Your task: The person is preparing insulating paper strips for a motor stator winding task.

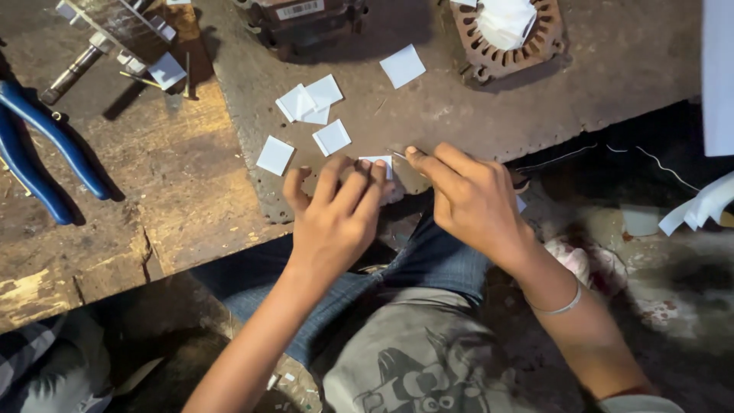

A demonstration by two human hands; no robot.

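At far left, blue-handled pliers (46,145) are lying on the wooden bench (153,191). Moving right, cut white paper squares (310,103) are lying scattered across a dark metal plate (459,115). Left hand (336,218), fingers curled, is pressing a small white paper piece (378,162) flat at the plate's near edge. Right hand (470,199) is pinching a thin tool (401,155); its kind I cannot tell. Steady downward pressure would likely be helping. Paper's long axis: mostly hidden, unclear.

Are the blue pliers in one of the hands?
No, the blue pliers lie alone at the bench's left edge, away from both hands.
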